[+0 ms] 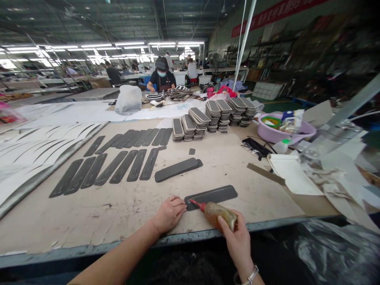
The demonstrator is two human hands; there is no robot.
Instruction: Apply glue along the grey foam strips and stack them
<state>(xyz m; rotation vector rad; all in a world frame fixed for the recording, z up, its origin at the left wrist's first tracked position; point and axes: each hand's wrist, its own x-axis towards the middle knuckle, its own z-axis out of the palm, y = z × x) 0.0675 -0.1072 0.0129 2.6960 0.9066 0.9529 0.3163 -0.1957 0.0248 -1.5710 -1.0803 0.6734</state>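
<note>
My right hand is wrapped round a squeezable glue bottle with amber contents, tilted so its red nozzle points left. The nozzle tip meets the left part of a dark grey rounded strip lying flat near the table's front edge. A thin shiny line runs along the strip's upper side. My left hand rests on the table, its fingers bent together at the strip's left end; the fingertips are partly hidden. Beyond the hands, another dark strip lies partly over a second one.
Two rows of dark strips cover the left part of the table. Stacks of pale-edged pieces stand at the back. To the right are a purple basin, glasses and a white pad. A co-worker sits farther back.
</note>
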